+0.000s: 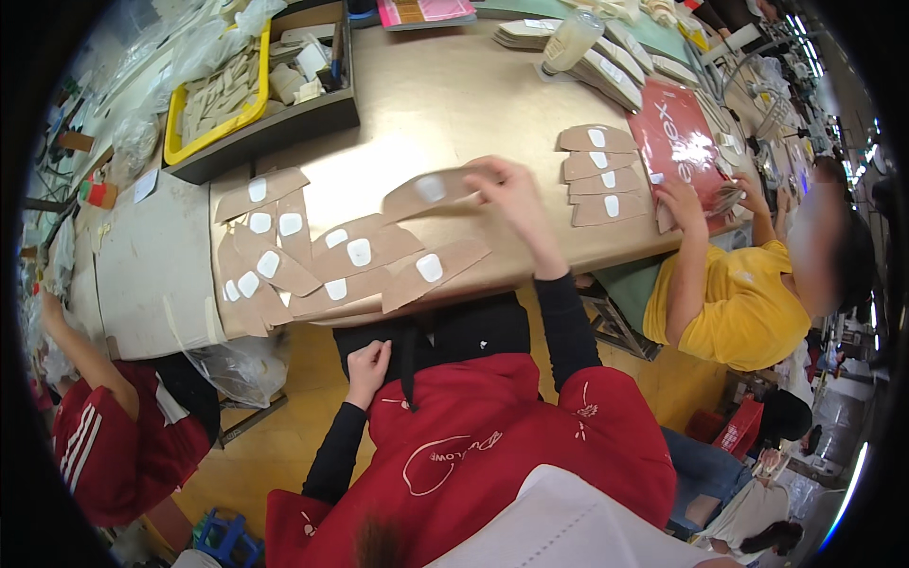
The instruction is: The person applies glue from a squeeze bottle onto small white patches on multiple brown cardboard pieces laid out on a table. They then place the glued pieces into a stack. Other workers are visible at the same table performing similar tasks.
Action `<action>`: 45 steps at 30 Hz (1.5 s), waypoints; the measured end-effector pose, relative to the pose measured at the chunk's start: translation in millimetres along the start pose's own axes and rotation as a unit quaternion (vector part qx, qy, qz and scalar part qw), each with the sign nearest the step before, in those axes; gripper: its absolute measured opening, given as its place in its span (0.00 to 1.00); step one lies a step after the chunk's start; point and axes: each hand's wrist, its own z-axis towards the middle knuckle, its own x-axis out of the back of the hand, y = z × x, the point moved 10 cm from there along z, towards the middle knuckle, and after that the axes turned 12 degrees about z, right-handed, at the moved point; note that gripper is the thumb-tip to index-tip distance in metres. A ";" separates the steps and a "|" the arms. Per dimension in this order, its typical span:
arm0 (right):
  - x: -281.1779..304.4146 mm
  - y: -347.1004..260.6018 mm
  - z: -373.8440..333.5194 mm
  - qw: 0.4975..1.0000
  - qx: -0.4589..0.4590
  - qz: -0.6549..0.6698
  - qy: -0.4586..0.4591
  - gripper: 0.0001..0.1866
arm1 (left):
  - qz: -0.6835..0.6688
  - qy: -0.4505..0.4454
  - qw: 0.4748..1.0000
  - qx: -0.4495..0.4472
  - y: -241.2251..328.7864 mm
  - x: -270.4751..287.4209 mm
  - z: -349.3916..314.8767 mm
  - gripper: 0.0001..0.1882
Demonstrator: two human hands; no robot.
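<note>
My right hand (511, 194) pinches the right end of a curved tan flat piece (402, 196) bearing a white patch. This piece is above the table, blurred, partly over the others. Below and left of it, several similar tan pieces with white patches (379, 248) lie overlapping along the near table edge. My left hand (367, 372) is curled closed near my lap, beside a hanging dark strap. Whatever is inside its fingers, if anything, is hidden.
A dark tray with a yellow basket (173, 142) of small tan pieces stands back left. A bottle (573, 43) and stacked pieces sit back right. More patched pieces (606, 180) lie near a red sheet (677, 133), where a co-worker in yellow (724, 303) works. Another person (133, 435) is at left.
</note>
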 end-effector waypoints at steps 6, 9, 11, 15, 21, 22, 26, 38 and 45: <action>208.1 -8.9 -7.7 0.960 0.050 -0.122 0.247 0.22 | -0.007 0.017 1.000 -0.006 2.4 0.9 1.8 0.15; 293.7 -2.2 1.0 0.936 -0.018 -0.211 0.281 0.29 | -0.006 0.005 1.000 -0.006 3.0 0.7 1.5 0.15; 303.4 -44.3 -12.2 0.818 0.162 -0.416 0.361 0.32 | -0.010 -0.002 1.000 -0.007 3.8 0.8 2.3 0.15; 259.8 -49.3 -34.2 0.842 0.267 -0.297 0.363 0.33 | -0.002 0.018 0.999 -0.027 10.1 4.8 3.8 0.15; 0.3 3.7 -29.3 0.936 0.206 -0.287 -0.001 0.21 | -0.016 0.023 1.000 -0.008 11.4 8.4 3.6 0.16; -43.4 -2.3 -44.5 0.861 0.280 -0.424 -0.024 0.21 | 0.004 0.008 1.000 -0.004 10.4 6.7 3.7 0.13; -113.4 1.6 -59.4 0.906 0.230 -0.347 -0.079 0.18 | 0.021 0.004 1.000 0.005 6.3 5.9 2.0 0.12; 21.1 -7.5 -19.5 0.994 0.089 0.048 0.034 0.09 | -0.016 -0.023 0.999 0.025 -13.5 -10.1 -2.0 0.14; 238.8 -10.4 -38.5 0.953 0.069 -0.110 0.275 0.16 | 0.008 0.005 1.000 -0.018 -7.0 -6.8 -0.7 0.17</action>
